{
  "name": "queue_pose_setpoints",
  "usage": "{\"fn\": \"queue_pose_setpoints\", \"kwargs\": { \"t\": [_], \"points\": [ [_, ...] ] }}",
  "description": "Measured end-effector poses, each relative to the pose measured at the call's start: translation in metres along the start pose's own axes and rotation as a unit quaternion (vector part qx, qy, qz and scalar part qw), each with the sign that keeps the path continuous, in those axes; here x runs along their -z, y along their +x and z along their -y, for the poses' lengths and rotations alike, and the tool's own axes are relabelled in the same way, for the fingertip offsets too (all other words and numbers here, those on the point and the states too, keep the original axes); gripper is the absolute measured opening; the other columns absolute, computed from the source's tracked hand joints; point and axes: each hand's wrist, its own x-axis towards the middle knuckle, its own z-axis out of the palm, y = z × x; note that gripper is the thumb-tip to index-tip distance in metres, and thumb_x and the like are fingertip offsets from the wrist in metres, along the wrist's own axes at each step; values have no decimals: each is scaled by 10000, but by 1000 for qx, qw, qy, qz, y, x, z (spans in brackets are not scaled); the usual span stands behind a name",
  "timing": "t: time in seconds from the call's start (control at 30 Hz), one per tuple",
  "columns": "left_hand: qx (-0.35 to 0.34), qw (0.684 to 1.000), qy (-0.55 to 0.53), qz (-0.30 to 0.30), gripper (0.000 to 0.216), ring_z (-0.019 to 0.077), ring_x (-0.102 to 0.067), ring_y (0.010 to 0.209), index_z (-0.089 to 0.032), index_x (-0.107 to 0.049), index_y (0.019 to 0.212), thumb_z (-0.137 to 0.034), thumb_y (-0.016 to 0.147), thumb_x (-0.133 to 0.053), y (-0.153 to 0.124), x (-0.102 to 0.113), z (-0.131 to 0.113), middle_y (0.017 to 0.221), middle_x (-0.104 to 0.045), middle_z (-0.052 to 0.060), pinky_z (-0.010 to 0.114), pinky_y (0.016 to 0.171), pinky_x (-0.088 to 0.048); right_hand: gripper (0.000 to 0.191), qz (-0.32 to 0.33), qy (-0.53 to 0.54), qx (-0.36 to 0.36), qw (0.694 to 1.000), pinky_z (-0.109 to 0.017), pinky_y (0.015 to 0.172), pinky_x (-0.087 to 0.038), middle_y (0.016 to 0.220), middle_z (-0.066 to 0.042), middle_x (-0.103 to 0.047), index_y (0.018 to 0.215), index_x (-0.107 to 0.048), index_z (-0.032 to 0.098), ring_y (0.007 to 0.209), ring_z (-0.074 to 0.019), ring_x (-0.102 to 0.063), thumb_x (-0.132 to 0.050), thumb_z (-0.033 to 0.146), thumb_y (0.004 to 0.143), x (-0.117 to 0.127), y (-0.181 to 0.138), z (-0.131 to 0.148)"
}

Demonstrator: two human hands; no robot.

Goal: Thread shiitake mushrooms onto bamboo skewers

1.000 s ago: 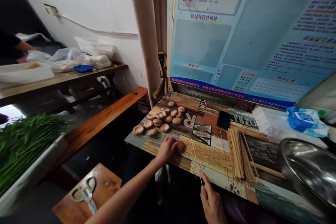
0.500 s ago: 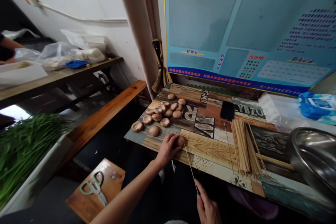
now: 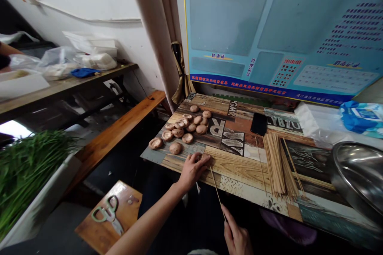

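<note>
My left hand (image 3: 191,170) rests at the table's near edge with its fingers closed around a brown mushroom cap (image 3: 204,157), which they mostly cover. Low in the view, my right hand (image 3: 236,233) pinches a thin bamboo skewer (image 3: 216,188). The skewer slants up and left, its far end close to the mushroom; whether it has entered the cap I cannot tell. Several loose mushrooms (image 3: 178,132) lie to the left on the patterned table (image 3: 239,166), some with gills up. To the right is a bundle of bamboo skewers (image 3: 273,165).
A black phone (image 3: 259,124) lies behind the skewers. At the right are a steel bowl (image 3: 356,179) and a blue packet (image 3: 362,117). Green-handled scissors (image 3: 108,216) lie on a wooden stool (image 3: 128,197). Leafy greens (image 3: 32,171) fill a box; a person's arm shows far left.
My left fingers have shifted over the mushroom and now cover more of it. The right hand and skewer have barely moved. The whole view has shifted slightly.
</note>
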Motion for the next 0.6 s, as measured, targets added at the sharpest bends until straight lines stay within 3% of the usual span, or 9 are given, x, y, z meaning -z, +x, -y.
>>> {"fn": "queue_pose_setpoints", "kwargs": {
  "t": [0.27,0.4,0.6],
  "points": [
    [-20,999,27,-25,388,217,-487,965,-330,-618,1342,-245,978,-516,-2,-7,1,1188,-540,99,396,876,-483,469,-43,-28,31,998,-171,774,-587,1120,-87,-756,1462,-491,219,771,-138,-761,-364,179,1012,-6,9,-9],
    [-34,998,23,-49,388,212,-469,970,-319,-618,1336,-222,972,-525,-3,-10,1,1175,-525,93,375,866,-491,441,-51,-44,14,998,-165,690,-586,1043,-104,-774,1425,-538,202,696,-143,-754,-351,217,1026,-14,17,-6],
    [-36,998,6,-54,389,213,-474,988,-319,-615,1341,-215,980,-514,-4,-11,2,1201,-521,99,364,856,-502,457,-83,-72,-4,994,-181,719,-587,1054,-119,-770,1390,-583,171,775,-163,-762,-307,226,1030,-22,45,7]
  ]
}}
